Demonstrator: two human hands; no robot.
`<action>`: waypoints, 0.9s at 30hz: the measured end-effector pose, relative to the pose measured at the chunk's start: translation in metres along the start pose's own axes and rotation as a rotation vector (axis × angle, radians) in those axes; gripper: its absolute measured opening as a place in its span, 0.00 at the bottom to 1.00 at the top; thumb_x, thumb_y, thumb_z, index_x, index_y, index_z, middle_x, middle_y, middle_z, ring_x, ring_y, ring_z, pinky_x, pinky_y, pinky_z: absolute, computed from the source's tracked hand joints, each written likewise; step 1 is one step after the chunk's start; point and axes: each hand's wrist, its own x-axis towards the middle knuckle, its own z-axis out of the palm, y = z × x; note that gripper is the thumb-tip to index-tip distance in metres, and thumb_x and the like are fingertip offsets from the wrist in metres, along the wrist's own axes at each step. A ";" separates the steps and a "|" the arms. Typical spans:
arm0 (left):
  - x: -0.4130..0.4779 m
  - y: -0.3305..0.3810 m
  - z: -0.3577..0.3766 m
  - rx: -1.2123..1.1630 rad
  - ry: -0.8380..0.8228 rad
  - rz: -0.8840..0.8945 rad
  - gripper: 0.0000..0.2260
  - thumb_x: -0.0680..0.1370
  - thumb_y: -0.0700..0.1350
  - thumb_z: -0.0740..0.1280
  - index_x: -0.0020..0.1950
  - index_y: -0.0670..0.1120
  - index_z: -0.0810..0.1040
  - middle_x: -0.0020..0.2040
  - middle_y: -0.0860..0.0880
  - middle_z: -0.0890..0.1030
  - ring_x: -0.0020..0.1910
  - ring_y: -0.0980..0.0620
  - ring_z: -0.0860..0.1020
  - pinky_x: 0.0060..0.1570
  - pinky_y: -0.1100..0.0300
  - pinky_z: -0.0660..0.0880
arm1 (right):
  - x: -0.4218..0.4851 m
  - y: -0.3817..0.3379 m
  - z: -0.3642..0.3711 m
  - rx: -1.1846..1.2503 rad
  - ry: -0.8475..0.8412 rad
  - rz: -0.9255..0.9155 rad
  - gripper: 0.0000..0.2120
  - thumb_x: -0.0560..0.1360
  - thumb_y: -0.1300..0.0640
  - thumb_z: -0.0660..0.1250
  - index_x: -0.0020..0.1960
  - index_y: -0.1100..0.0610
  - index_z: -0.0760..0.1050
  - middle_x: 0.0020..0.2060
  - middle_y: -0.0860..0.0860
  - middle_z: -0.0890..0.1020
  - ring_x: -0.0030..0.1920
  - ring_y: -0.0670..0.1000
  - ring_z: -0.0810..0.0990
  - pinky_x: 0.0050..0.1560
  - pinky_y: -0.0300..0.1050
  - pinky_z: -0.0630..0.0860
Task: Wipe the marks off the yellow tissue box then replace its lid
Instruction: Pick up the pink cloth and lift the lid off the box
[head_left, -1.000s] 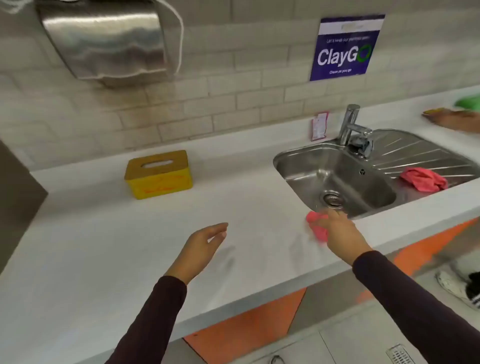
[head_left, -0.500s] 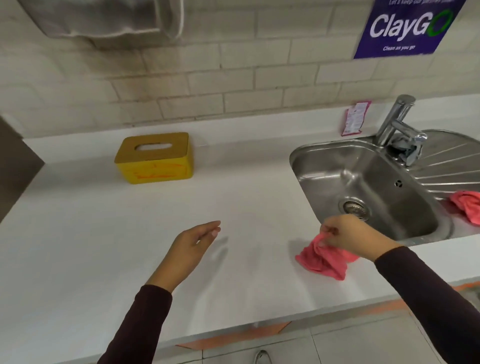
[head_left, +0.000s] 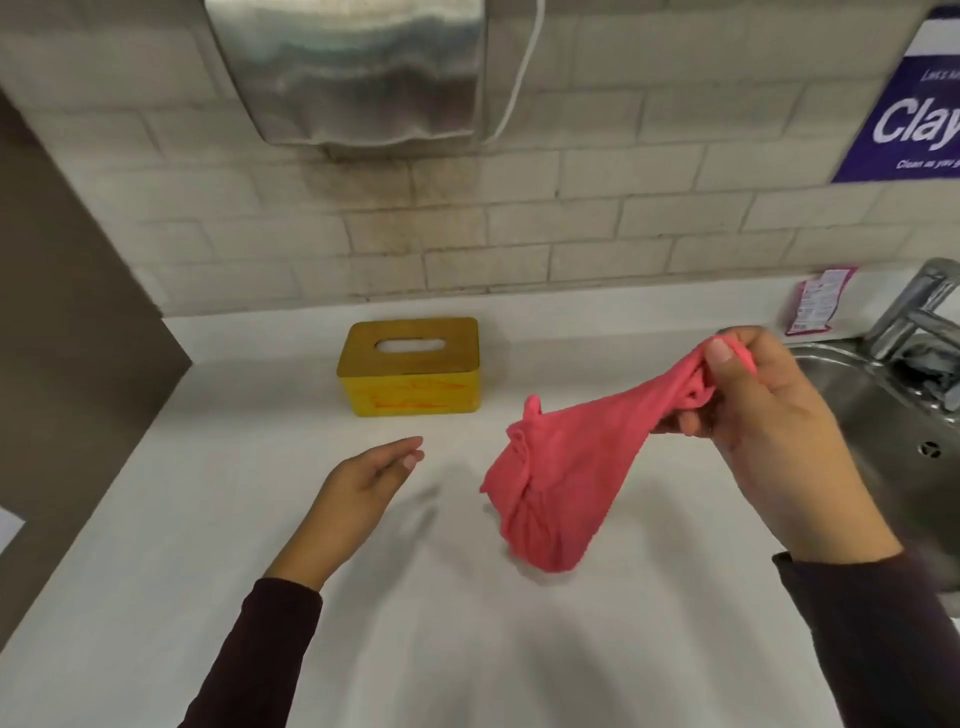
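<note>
The yellow tissue box (head_left: 410, 396) stands on the white counter (head_left: 208, 519) near the back wall, with orange marks on its front face. Its brown slotted lid (head_left: 410, 345) sits on top. My right hand (head_left: 769, 426) is raised above the counter, right of the box, pinching one end of a pink cloth (head_left: 561, 483) that hangs down to the left. My left hand (head_left: 358, 493) hovers open over the counter in front of the box, fingers pointing toward the cloth, holding nothing.
A steel sink (head_left: 883, 415) with a tap (head_left: 914, 306) lies at the right edge. A steel dispenser (head_left: 358, 67) hangs on the tiled wall above the box. A small sachet (head_left: 818, 301) leans on the wall, under a purple sign (head_left: 909, 114). A dark panel (head_left: 62, 338) bounds the left.
My right hand has lifted the pink cloth off the counter by the sink and carried it up and toward the box. The view has shifted left; my left hand stays open.
</note>
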 end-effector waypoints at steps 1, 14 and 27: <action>0.007 -0.004 -0.010 0.017 -0.011 0.006 0.11 0.78 0.49 0.62 0.59 0.57 0.77 0.55 0.57 0.81 0.58 0.61 0.76 0.52 0.75 0.66 | 0.004 -0.001 0.011 0.037 0.001 -0.015 0.08 0.75 0.50 0.60 0.42 0.54 0.70 0.28 0.48 0.76 0.26 0.47 0.73 0.37 0.45 0.80; 0.166 -0.029 -0.068 0.384 -0.209 0.149 0.18 0.78 0.47 0.63 0.69 0.49 0.71 0.71 0.47 0.67 0.70 0.51 0.65 0.63 0.66 0.59 | 0.013 0.101 0.126 -0.081 0.038 0.374 0.06 0.79 0.56 0.60 0.43 0.55 0.67 0.26 0.51 0.75 0.25 0.50 0.75 0.32 0.48 0.75; 0.248 -0.062 -0.061 0.779 -0.365 0.265 0.26 0.75 0.55 0.65 0.72 0.60 0.61 0.72 0.50 0.64 0.71 0.50 0.62 0.67 0.57 0.60 | -0.049 0.190 0.102 -1.415 -0.380 0.175 0.26 0.60 0.42 0.71 0.56 0.48 0.73 0.57 0.54 0.77 0.55 0.60 0.77 0.53 0.59 0.75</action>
